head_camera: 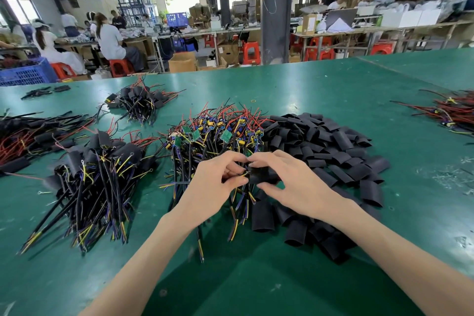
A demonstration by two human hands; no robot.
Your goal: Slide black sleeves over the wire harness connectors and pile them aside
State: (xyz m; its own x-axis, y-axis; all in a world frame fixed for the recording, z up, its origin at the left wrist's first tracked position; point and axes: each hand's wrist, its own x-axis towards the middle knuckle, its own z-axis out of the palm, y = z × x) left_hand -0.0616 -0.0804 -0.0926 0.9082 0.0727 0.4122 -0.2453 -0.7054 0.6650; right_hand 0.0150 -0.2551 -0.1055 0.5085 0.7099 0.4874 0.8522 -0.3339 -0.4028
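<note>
Left hand [218, 182] pinches thin wires [245, 174] while right hand [289, 187] grips a matte, flattened-tube black sleeve [264, 176].

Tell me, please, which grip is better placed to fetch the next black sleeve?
Right, probably. The loose sleeve pile lies directly beside the right grip, which pinches a sleeve; the left grip holds the harness wires, nearer the sleeved bundles.

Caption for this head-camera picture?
Left hand and right hand fit a black sleeve onto a harness at a green table.
</note>
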